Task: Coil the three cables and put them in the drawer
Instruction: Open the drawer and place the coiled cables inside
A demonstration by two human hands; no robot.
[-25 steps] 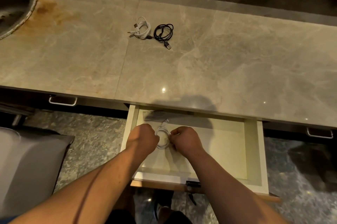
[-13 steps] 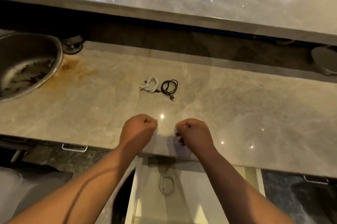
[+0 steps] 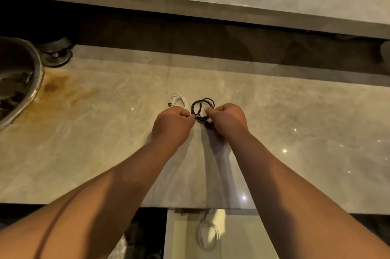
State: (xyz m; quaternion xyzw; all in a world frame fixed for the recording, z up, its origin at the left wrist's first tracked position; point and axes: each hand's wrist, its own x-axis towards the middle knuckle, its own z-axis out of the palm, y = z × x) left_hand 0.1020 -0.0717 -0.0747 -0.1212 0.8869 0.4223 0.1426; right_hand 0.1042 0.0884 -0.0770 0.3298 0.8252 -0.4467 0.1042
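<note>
Our right hand (image 3: 229, 120) pinched the right side of the coiled black cable (image 3: 202, 109) on the counter (image 3: 105, 142). Our left hand (image 3: 172, 125) was curled against its left edge, though we could not tell whether it gripped. A white cable (image 3: 179, 100) lay just beside it, and a second white cable (image 3: 207, 235) lay in the open drawer (image 3: 242, 237).

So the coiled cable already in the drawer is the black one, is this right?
Not quite. The cable in the drawer is a white cable, as the head view shows. The black cable lies on the counter, between the left hand and the right hand.
</note>
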